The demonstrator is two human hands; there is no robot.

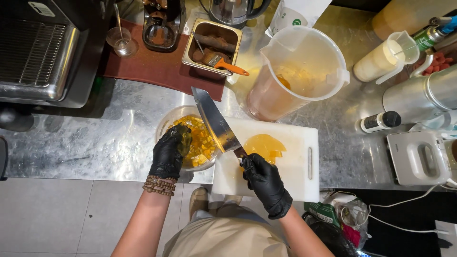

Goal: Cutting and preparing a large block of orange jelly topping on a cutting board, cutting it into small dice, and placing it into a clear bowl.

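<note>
Across the whole width of the head view runs a steel bench, with grey floor tiles below its near edge. At the far left stands a dark machine with a metal drip grille, and beside it a brown mat carries a grinder, a small glass and a metal tray holding an orange-handled brush. Right of the mat stands a big clear plastic pitcher with amber liquid low inside. Further right are a smaller jug of pale liquid, a steel canister, a small dark-capped bottle lying on its side, and a white appliance.

Near the bench's front edge lies a white cutting board, with a slab of translucent yellow jelly on it, partly cut. Just left of the board, touching its corner, sits a clear bowl filled with yellow jelly cubes.

Both hands wear black gloves. The right hand is clenched around the handle of a broad knife, whose blade tilts up and away over the gap between bowl and board. The left hand, with bead bracelets at the wrist, is curled over the bowl's near rim, fingers closed on some of the jelly pieces.
</note>
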